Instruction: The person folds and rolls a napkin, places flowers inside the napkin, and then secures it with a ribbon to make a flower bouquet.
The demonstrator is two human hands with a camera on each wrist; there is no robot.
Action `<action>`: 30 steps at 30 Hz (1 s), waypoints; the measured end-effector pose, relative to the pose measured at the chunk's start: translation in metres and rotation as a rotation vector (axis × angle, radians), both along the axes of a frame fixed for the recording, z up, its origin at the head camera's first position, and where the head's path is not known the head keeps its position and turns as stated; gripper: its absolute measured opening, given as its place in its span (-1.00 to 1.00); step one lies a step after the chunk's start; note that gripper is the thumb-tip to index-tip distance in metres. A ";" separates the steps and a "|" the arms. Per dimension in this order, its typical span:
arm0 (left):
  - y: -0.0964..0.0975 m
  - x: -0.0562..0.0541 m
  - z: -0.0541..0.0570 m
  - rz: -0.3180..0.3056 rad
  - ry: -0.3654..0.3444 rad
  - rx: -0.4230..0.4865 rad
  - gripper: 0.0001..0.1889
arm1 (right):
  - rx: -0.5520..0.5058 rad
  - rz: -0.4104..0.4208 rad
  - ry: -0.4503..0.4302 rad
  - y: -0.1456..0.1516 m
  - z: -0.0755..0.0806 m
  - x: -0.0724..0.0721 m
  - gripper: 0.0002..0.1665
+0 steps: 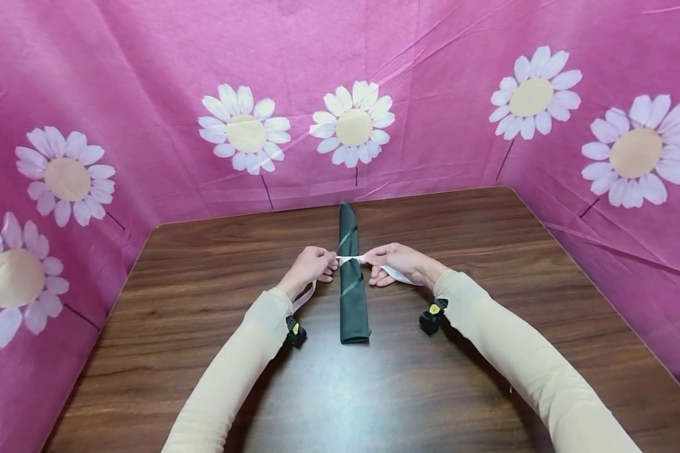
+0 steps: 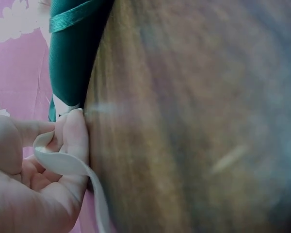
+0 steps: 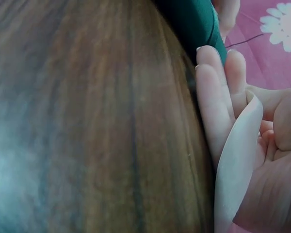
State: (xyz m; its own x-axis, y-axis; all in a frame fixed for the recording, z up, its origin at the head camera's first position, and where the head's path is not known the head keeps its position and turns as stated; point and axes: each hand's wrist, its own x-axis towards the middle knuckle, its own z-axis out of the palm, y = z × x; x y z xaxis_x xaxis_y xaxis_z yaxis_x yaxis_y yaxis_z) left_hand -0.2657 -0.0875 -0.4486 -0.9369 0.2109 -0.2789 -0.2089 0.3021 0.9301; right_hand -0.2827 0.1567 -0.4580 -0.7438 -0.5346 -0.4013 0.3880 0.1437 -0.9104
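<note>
A dark green cloth roll [image 1: 354,318], with a narrow green band winding slantwise about it, lies lengthwise on the wooden table. Across its middle runs a white ribbon [image 1: 350,258], stretched between the two hands. On the roll's left side, the left hand [image 1: 310,265] pinches the ribbon between thumb and fingers; a loose tail of ribbon [image 2: 65,164] curls over its palm in the left wrist view. From the right side, the right hand [image 1: 399,261] pinches the other stretch, and its broad tail [image 3: 236,160] hangs across the palm. Whether the ribbon is knotted cannot be seen.
The brown wood-grain table [image 1: 204,377] extends around the roll on all sides. Behind it and along both sides hangs a pink cloth [image 1: 430,145] printed with white daisies. A small black camera [image 1: 432,318] sits at the right wrist and another [image 1: 296,331] at the left.
</note>
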 end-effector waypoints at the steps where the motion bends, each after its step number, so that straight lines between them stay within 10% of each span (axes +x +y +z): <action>1: 0.000 0.000 0.000 0.002 0.002 -0.005 -0.74 | 0.009 -0.009 -0.005 -0.001 0.001 0.000 -0.56; 30: 0.000 0.003 0.001 -0.029 0.046 -0.049 -0.74 | 0.127 -0.023 -0.001 -0.011 0.003 -0.002 -0.59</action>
State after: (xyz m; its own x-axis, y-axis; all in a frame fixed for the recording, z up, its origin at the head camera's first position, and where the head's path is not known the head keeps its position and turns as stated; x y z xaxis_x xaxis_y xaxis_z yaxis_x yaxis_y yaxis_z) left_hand -0.2625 -0.0879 -0.4471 -0.9425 0.2255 -0.2466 -0.1568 0.3531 0.9223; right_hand -0.2850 0.1454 -0.4550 -0.7548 -0.4624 -0.4652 0.3933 0.2486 -0.8852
